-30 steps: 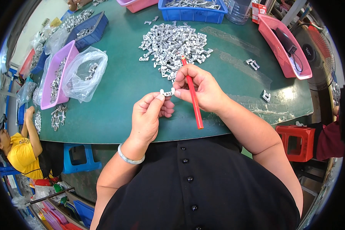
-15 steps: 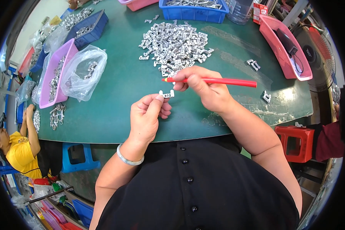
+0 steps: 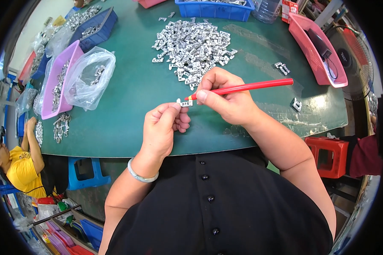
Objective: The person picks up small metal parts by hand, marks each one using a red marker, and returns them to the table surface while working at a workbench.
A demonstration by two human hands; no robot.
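Note:
Between thumb and fingers my left hand point(image 3: 161, 127) pinches a small silvery metal bracket point(image 3: 184, 103) with raised ends. My right hand point(image 3: 227, 97) grips a red pen-like stick point(image 3: 255, 86), whose yellow-banded tip reaches the bracket; whether it touches cannot be made out. Just beyond my hands lies a heap of similar metal brackets point(image 3: 191, 46) on the green table point(image 3: 127, 127). A few more brackets point(image 3: 281, 68) lie off to the right, with another bracket point(image 3: 296, 104) nearer the table edge.
A pink basket point(image 3: 319, 55) with a dark device stands right, beside a fan point(image 3: 349, 59). A blue bin point(image 3: 215, 10) sits at the back. Leftward are a lilac basket point(image 3: 63, 80), a clear plastic bag point(image 3: 89, 78) and a dark blue bin point(image 3: 98, 32). A person in yellow point(image 3: 25, 163) works far left.
The red stick's tip has come down and now meets the bracket's outline. My right hand has shifted slightly and the stick tilts more. The left hand keeps its bracket, which has turned a little.

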